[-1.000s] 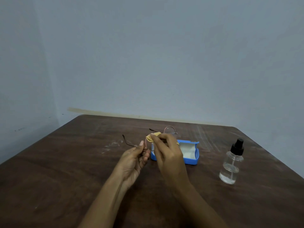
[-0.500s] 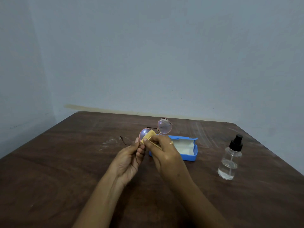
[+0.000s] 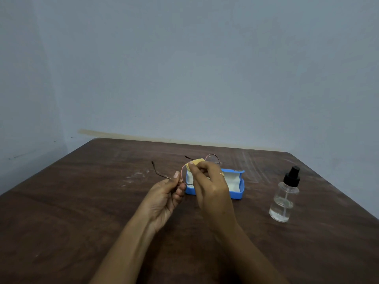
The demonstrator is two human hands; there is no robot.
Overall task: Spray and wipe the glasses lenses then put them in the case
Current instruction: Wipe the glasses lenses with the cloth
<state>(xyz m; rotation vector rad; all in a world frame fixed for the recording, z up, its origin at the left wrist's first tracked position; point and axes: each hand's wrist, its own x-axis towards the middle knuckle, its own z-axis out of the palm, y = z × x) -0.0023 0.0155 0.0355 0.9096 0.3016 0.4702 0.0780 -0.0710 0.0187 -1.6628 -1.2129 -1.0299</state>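
Thin-rimmed round glasses (image 3: 213, 158) are held above the brown table (image 3: 82, 212), arms unfolded and pointing away. My left hand (image 3: 166, 197) pinches the frame at its left hinge. My right hand (image 3: 211, 187) pinches a small yellow cloth (image 3: 195, 163) over the left lens, hiding most of that lens. Behind my hands the blue case (image 3: 235, 189) lies open with a white lining. A clear spray bottle (image 3: 285, 195) with a black cap stands upright on the table to the right.
Pale blue walls close the table's far and left sides. Whitish smears (image 3: 135, 177) mark the wood left of the glasses. The table's right edge runs diagonally just beyond the bottle.
The glasses have tipped from upright, lenses facing me, back to a flatter tilt. My right hand has shifted the cloth on the left lens.
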